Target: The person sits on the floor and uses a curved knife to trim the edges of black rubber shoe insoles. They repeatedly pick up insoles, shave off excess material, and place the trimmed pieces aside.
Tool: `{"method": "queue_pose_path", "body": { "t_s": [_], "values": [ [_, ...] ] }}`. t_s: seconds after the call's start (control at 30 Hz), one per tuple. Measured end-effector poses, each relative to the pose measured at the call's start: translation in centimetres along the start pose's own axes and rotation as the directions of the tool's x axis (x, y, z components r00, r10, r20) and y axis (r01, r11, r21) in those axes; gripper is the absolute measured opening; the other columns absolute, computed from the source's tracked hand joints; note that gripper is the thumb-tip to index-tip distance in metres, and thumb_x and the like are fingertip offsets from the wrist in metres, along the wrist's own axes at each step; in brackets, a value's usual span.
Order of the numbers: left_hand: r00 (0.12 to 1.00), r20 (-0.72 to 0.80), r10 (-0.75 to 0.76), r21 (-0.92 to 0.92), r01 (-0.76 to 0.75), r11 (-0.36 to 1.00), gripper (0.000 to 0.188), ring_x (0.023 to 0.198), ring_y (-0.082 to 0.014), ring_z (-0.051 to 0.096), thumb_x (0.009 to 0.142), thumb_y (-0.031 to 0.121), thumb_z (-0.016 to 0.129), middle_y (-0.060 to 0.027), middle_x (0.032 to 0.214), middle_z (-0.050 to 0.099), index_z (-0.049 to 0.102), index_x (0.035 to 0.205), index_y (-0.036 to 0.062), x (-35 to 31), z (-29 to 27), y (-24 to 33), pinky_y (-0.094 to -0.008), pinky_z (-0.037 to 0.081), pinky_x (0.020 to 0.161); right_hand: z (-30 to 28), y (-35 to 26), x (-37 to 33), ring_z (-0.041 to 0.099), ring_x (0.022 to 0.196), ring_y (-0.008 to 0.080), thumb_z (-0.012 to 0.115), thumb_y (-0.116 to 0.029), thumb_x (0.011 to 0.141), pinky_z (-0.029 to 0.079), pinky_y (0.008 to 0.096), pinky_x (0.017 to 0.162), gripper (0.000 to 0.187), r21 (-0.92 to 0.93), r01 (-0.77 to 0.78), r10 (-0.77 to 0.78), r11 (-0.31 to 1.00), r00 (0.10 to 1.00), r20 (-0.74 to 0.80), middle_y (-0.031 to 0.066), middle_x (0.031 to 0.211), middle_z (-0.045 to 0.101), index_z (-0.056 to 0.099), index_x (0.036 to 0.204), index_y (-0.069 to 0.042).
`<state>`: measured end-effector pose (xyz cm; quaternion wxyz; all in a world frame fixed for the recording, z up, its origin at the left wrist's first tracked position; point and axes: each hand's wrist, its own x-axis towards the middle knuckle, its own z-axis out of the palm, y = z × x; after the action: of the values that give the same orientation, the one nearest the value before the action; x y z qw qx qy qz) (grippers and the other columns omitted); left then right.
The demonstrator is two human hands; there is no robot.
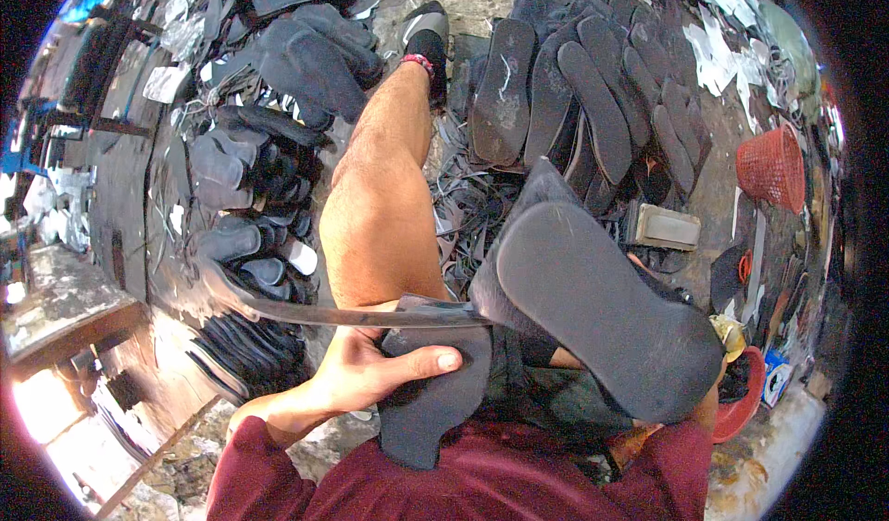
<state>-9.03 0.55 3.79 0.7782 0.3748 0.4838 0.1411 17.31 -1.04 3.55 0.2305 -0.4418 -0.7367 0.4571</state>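
My left hand (pixel 370 373) grips a dark rubber sole piece (pixel 431 410) against my lap, thumb stretched across its top. A long thin blade (pixel 324 314) lies just above that hand, running from the left toward the middle, where its end disappears behind a large dark sole (pixel 602 308). This large sole is raised close to the camera and tilted to the lower right. My right hand is hidden behind it; only a bit of skin shows at its lower edge. I cannot tell what holds the blade.
My bare leg (pixel 380 197) stretches up the middle, its foot in a dark sandal (pixel 428 35). Piles of dark soles lie to the left (pixel 269 178) and upper right (pixel 593 95). Rubber trimmings (pixel 472 206), a grey block (pixel 662 227), a red basket (pixel 773 164) and a red bowl (pixel 745 401) lie around.
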Motion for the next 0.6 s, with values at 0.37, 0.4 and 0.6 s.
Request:
{"method": "queue_pose_path", "body": {
  "t_s": [0.37, 0.4, 0.6],
  "values": [
    [0.914, 0.406, -0.007, -0.306, 0.143, 0.941, 0.055, 0.123, -0.0256, 0.056, 0.099, 0.037, 0.057, -0.0168, 0.123, 0.065, 0.052, 0.141, 0.0012, 1.1, -2.5, -0.5, -0.0406, 0.044, 0.104, -1.4, 1.2, -3.9, 0.071, 0.096, 0.0258, 0.05, -0.011, 0.099, 0.053, 0.0344, 0.085, 0.036, 0.287, 0.003, 0.041, 0.958, 0.988, -0.146, 0.0147, 0.114, 0.072, 0.062, 0.132, -0.002],
    [0.983, 0.154, 0.097, -0.548, 0.003, 0.836, 0.056, 0.124, -0.0281, 0.056, 0.096, 0.034, 0.061, -0.0184, 0.122, 0.066, 0.052, 0.142, 0.0021, -0.7, -0.7, -0.9, -0.0416, 0.044, 0.104, -0.3, 1.3, -4.6, 0.07, 0.092, 0.0267, 0.054, -0.01, 0.098, 0.052, 0.0357, 0.082, 0.035, 0.25, -0.013, 0.079, 0.968, 0.963, -0.256, 0.0147, 0.106, 0.07, 0.062, 0.132, -0.003],
    [0.803, -0.405, 0.437, -0.452, -0.592, 0.668, 0.053, 0.112, -0.0252, 0.061, 0.089, 0.019, 0.073, -0.0109, 0.123, 0.062, 0.05, 0.135, 0.0032, 2.8, 10.1, 2.0, -0.0397, 0.048, 0.099, 5.4, 1.3, -7.2, 0.057, 0.063, 0.0232, 0.06, -0.006, 0.094, 0.046, 0.0341, 0.058, 0.043, 0.038, 0.102, -0.045, 0.994, 0.703, -0.71, 0.0088, 0.073, 0.057, 0.057, 0.137, -0.003]
  ]
}}
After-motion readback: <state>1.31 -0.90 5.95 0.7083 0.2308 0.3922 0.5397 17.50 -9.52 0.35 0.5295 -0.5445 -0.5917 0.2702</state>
